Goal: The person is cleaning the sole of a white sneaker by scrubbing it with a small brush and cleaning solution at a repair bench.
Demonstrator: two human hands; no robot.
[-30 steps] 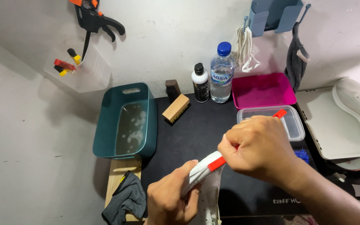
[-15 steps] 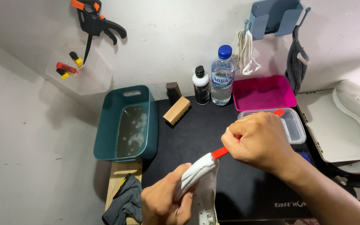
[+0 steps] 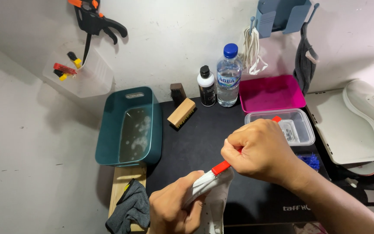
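white cloth point(image 3: 211, 190) sits low at the front of the bench point(image 3: 204, 143), bunched in the left hand point(image 3: 174, 212), whose fingers are closed tight around it, likely to keep it steady. the right hand point(image 3: 260, 151) is fisted around a red-handled tool point(image 3: 221, 167) (its working end is hidden in the cloth), angled down into the bundle. near the wall stand a teal tub point(image 3: 128, 125) of soapy water, a wooden brush point(image 3: 182, 112), a water bottle point(image 3: 229, 76) and a pink tray point(image 3: 271, 93), all within reach.
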